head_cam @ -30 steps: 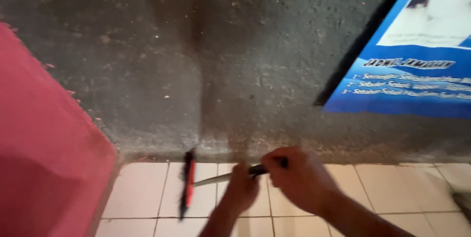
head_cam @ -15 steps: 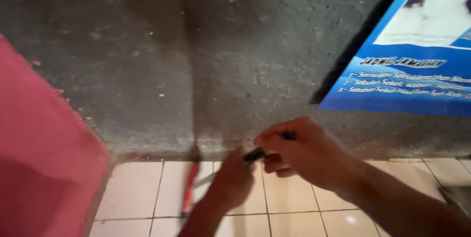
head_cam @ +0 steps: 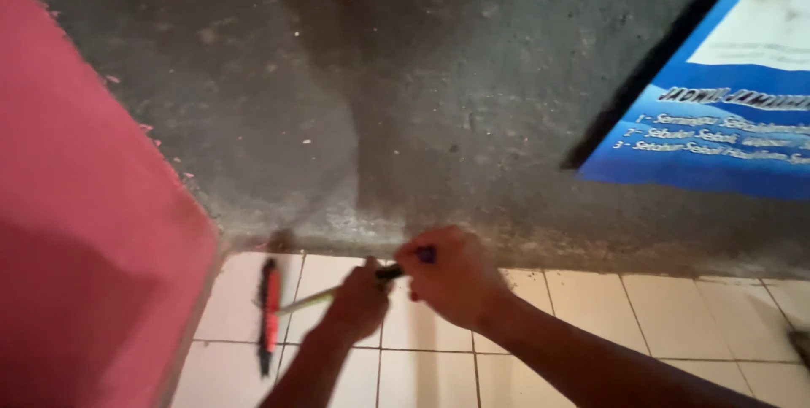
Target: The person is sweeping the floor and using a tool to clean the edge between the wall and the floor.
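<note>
Red-and-black brush head, set crosswise on a long pale handle, rests on cream floor tiles at about 8 o'clock in the view, just beside the foot of the wall. Left hand is closed around the handle at mid-length; right hand is wrapped, fingers fully curled, around the dark grip end, at roughly 6 o'clock. Both forearms enter from the lower edge, the right one from 5 o'clock.

Technique, as a judgement: for a clean pass the bristles should stay flat against the tile and tight to the joint where floor meets wall; the forward hand gives downward pressure, the rear hand steers. Short strokes parallel to the wall would keep grit from scattering across the grout lines.

Surface and room: wall is rough, dark grey render, pitted and flecked with pale specks, with a lighter, crusted band along its base. A red-painted surface fills the 9 o'clock side, its edge ragged against the grey. A blue-and-white printed poster hangs tilted at 2 o'clock. Tiles are glossy, with dark debris near the wall at 4 o'clock.
</note>
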